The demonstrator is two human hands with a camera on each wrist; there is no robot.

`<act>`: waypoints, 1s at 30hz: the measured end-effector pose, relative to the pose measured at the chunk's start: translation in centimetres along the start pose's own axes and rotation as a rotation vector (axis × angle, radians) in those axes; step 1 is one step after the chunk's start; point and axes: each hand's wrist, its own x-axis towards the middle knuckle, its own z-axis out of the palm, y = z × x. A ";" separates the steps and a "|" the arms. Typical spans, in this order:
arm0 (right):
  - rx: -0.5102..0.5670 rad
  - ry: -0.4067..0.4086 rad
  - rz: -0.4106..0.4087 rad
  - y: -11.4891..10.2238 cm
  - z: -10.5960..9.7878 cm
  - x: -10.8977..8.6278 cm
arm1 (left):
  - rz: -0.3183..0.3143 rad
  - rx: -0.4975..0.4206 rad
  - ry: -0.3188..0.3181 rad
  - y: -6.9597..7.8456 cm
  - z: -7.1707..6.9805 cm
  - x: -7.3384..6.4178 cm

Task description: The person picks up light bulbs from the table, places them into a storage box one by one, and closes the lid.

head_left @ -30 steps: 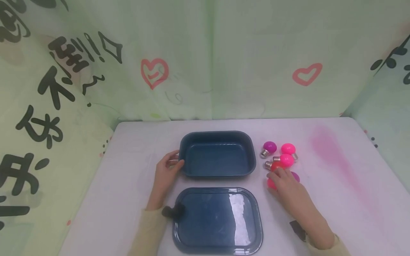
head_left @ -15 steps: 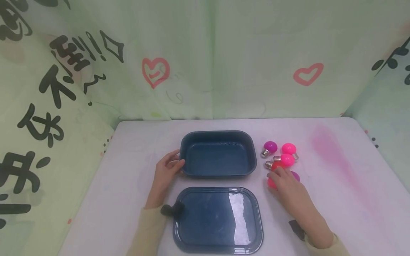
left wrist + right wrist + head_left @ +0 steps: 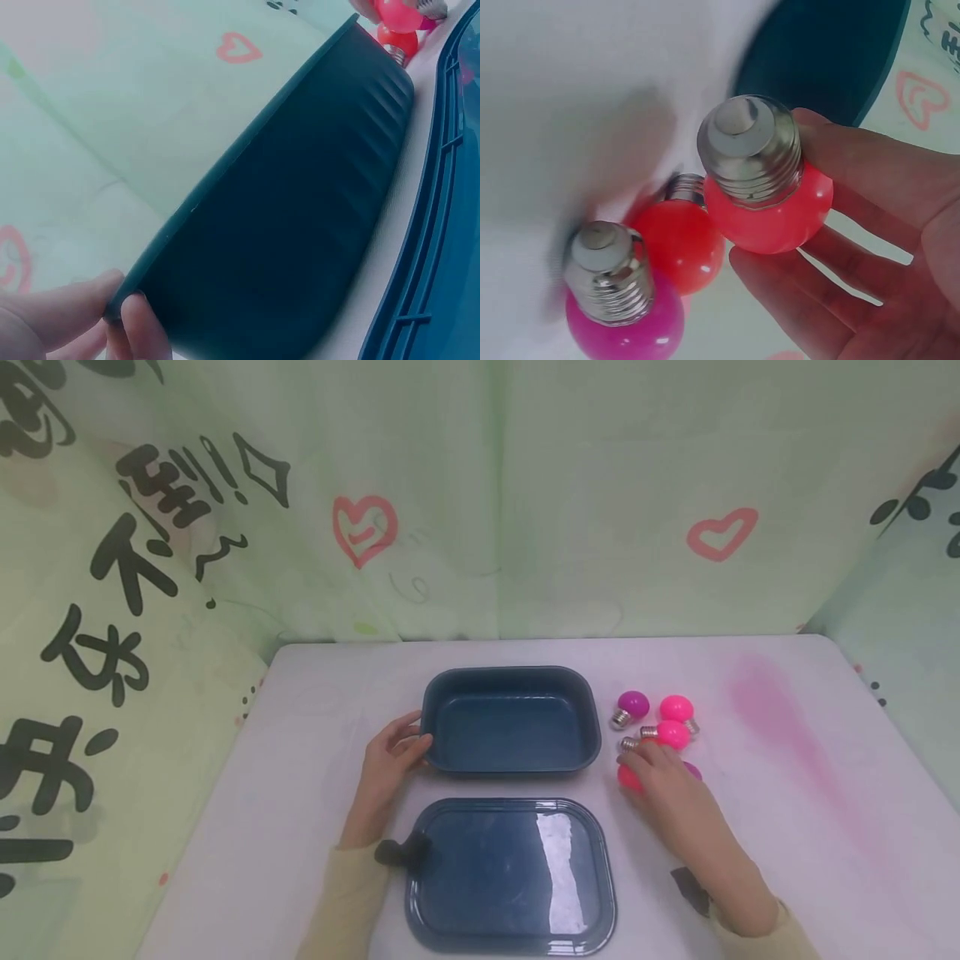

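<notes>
My left hand (image 3: 392, 768) holds the left end of a dark blue rectangular container (image 3: 510, 764), thumb and fingers at its rim in the left wrist view. Its inside shows bare in the head view. To its right, my right hand (image 3: 675, 793) pinches a pink light bulb (image 3: 772, 217) between thumb and fingers, its silver screw base facing the right wrist camera. Close beside the held bulb are a red bulb (image 3: 679, 244) and a purple bulb (image 3: 626, 330). From the head, the hand covers most of the red one.
Behind the right hand lie another purple bulb (image 3: 633, 703) and two more pink bulbs, one farther back (image 3: 677, 708) and one nearer (image 3: 672, 735). A dark blue lid (image 3: 495, 877) lies flat in front of the container on the white table (image 3: 322, 693). Curtains with drawings (image 3: 585, 460) stand behind.
My right hand has shifted slightly away from me and to the left with the pink bulb, now covering more of the red bulb. The left hand and container stay put.
</notes>
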 end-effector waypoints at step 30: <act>0.106 0.069 -0.004 -3.0 -2.5 2.9 | 0.005 -0.033 -0.020 -0.1 -0.2 -0.1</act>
